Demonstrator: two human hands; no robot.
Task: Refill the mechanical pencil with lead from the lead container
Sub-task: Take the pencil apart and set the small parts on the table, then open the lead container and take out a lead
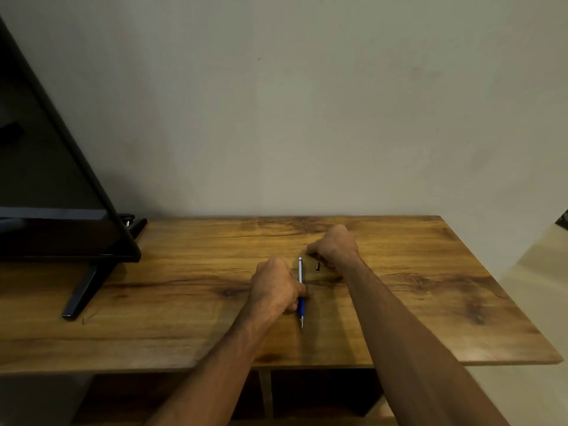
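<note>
I see a pencil (pixel 300 273), white at one end and blue at the other, with a silver tip. The little piece (pixel 317 266) is black. The table (pixel 184 287) is brown wood with dark wavy lines and knots. The wall (pixel 307 103) is pale grey. The screen (pixel 46 179) and its stand (pixel 83 290) are black.

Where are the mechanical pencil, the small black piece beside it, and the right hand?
mechanical pencil (pixel 300 275), head view, on its silver barrel.
small black piece (pixel 317 266), head view, on its middle.
right hand (pixel 336 245), head view, on the back of the hand.
</note>
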